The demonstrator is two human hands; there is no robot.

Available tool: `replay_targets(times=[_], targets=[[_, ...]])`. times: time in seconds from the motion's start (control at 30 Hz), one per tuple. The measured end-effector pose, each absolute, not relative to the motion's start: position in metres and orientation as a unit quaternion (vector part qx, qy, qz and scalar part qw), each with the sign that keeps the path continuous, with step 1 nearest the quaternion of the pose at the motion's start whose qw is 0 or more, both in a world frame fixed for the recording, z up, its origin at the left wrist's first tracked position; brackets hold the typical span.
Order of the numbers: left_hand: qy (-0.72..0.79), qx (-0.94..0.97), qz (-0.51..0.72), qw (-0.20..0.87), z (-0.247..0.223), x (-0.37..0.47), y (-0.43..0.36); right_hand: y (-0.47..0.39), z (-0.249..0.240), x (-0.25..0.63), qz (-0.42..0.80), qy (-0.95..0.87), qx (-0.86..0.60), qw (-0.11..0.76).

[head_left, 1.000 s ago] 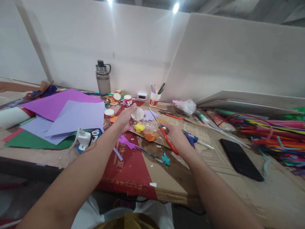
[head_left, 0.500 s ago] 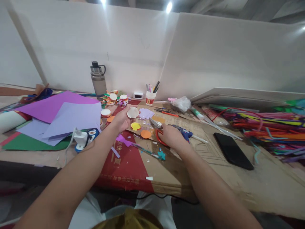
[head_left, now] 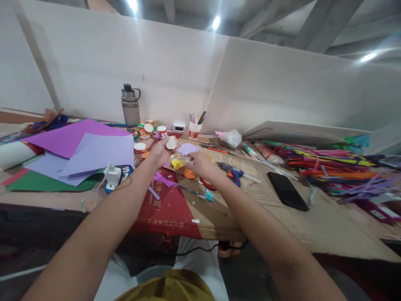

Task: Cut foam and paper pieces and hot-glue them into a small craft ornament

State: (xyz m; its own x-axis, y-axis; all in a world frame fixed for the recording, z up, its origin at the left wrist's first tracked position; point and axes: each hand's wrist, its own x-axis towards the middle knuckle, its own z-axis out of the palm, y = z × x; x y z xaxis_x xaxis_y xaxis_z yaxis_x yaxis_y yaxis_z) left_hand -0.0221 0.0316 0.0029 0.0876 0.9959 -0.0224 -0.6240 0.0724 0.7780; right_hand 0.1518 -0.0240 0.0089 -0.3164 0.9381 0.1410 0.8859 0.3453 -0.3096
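My left hand point(head_left: 160, 154) is closed on a small white paper disc point(head_left: 171, 143), holding it up over the work area. Below it lies a yellow round piece with a red rim point(head_left: 177, 164), beside an orange paper circle point(head_left: 189, 173). My right hand point(head_left: 200, 165) reaches toward the light purple paper pieces point(head_left: 188, 148); its fingertips are apart, with nothing visible between them. Under my right wrist show the red handles of the scissors point(head_left: 207, 184), partly hidden. A purple paper scrap point(head_left: 164, 179) sits nearer to me on the red sheet.
A blue glue gun point(head_left: 233, 172) and a phone point(head_left: 287, 191) lie to the right. Purple paper sheets point(head_left: 100, 156) and a white plug point(head_left: 113, 175) are left. A water bottle point(head_left: 130, 108) and a pen cup point(head_left: 194, 130) stand behind. Pipe cleaners point(head_left: 332, 167) are heaped far right.
My right hand has let go of the scissors, which now lie on the table, and has moved left toward the purple pieces. My left hand still holds the disc. The view has tilted up slightly.
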Motion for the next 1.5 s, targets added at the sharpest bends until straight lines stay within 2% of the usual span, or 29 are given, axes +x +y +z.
replay_targets(times=[0.17,0.37,0.67,0.83,0.93,1.1,1.3,1.4,1.47,1.5], targets=[[0.334,0.356,0.595,0.639,-0.011,-0.03,0.04,-0.01,0.006,0.128,0.111,-0.793,-0.596,0.065],[0.317,0.386,0.562,0.659,-0.011,-0.029,0.035,-0.005,-0.009,0.125,0.119,-0.796,-0.588,0.081],[0.293,0.401,0.553,0.669,-0.012,-0.028,0.039,0.002,-0.026,0.14,0.085,-0.778,-0.593,0.189],[0.3,0.37,0.541,0.693,-0.006,-0.024,0.033,0.006,-0.011,0.144,0.162,-0.754,-0.528,0.356],[0.283,0.363,0.52,0.72,-0.003,-0.016,0.027,0.003,-0.003,0.146,0.233,-0.72,-0.497,0.424],[0.307,0.35,0.521,0.716,0.002,-0.005,0.016,0.003,-0.004,0.147,0.241,-0.738,-0.416,0.474],[0.349,0.366,0.513,0.694,-0.003,-0.002,0.017,0.005,-0.009,0.145,0.256,-0.731,-0.39,0.499],[0.407,0.438,0.478,0.643,-0.012,-0.009,0.024,0.006,-0.008,0.143,0.312,-0.693,-0.378,0.528],[0.485,0.513,0.475,0.526,-0.017,-0.015,0.029,0.007,-0.007,0.144,0.339,-0.656,-0.385,0.554],[0.523,0.573,0.459,0.434,-0.019,-0.018,0.031,0.008,-0.007,0.144,0.347,-0.64,-0.391,0.563]])
